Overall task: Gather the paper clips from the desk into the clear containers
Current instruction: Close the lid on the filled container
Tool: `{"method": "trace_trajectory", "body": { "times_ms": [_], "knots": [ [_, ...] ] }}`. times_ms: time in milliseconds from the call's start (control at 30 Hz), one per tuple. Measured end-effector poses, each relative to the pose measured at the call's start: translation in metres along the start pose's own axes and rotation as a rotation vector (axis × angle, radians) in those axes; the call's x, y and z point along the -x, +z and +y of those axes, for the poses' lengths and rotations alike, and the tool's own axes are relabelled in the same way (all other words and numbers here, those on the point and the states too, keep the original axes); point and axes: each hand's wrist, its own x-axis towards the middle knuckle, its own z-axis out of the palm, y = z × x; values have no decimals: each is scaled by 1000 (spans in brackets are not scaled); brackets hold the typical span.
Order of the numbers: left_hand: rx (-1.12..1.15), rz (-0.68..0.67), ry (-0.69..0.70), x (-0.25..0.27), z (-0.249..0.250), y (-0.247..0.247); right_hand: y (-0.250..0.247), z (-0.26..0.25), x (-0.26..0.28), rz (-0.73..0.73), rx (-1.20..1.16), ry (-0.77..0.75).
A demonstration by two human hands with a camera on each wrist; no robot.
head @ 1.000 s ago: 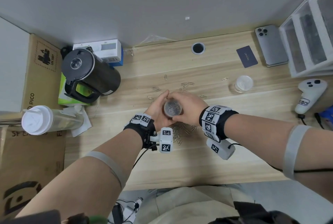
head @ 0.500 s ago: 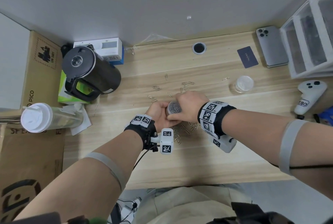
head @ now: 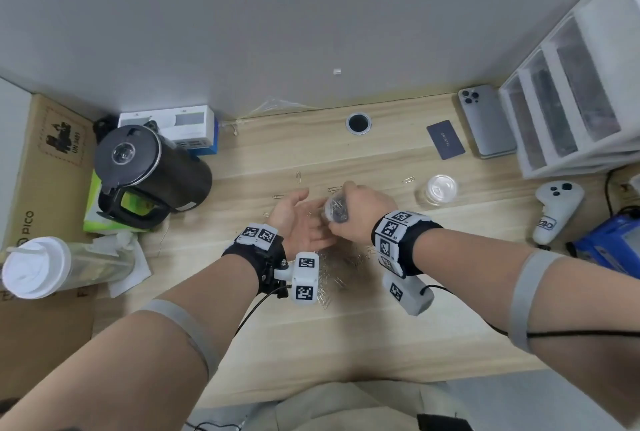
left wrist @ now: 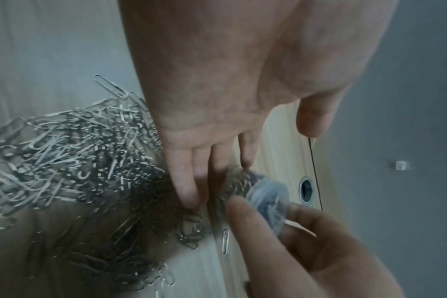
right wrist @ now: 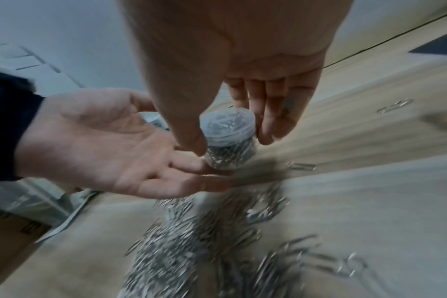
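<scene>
Leaving the cup (head: pixel 38 268) and kettle (head: pixel 145 171) crowding the left end of the worktop (head: pixel 346 337), well apart from the work.

Holding the left grip (head: pixel 298 219) open, palm up, fingers stretching under the base of the jar (head: pixel 335 210), touching it or nearly so; probably cupping against a slip or a spill.

Pinching the jar by its lidded top with the right grip (head: pixel 360 212), thumb on one side and fingers on the other, tilting it above the worktop. Looking packed with clips, so judging this one as filled and being closed or set aside.

Leaving the heap (head: pixel 329 278) of clips lying on the worktop just below and nearer than both grips, with strays (head: pixel 298 177) scattered beyond, toward the wall.

Leaving a second jar (head: pixel 438 190) to the right, lidded, near but apart; cannot tell its contents, likely next for filling.

Hemming the right end with the controller (head: pixel 554 209) and drawers (head: pixel 571 101).

Finding open room mostly along the bare near strip between heap and front edge. Reaching right toward the second jar looking unobstructed, passing only one stray clip (head: pixel 408 180) just left of it. Risking scattering the heap when sweeping wrists low across it.
</scene>
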Motion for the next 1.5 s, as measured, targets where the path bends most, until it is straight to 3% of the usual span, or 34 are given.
{"method": "trace_trajectory", "body": {
  "times_ms": [333, 633, 800, 967, 1067, 1167, 1333, 1500],
  "knots": [
    [78, 58, 45, -19, 26, -21, -41, 74, -67, 91, 5, 220],
    [128, 71, 49, -36, 36, -27, -46, 88, -86, 123, -6, 233],
    [110, 73, 42, -38, 41, -18, -49, 92, -80, 128, -30, 281],
    [68, 69, 34, -37, 41, -5, -54, 114, -58, 144, 149, 477],
    [41, 67, 37, -34, 39, 1, -50, 127, -42, 71, 215, 565],
    [17, 55, 38, -29, 34, 5, -42, 130, -27, -26, 110, 621],
    [-36, 41, 11, -18, 22, 8, -36, 113, -3, -35, 28, 535],
    [-214, 33, -127, -3, 5, 14, -31, 56, 17, -178, -289, 247]
  ]
}}
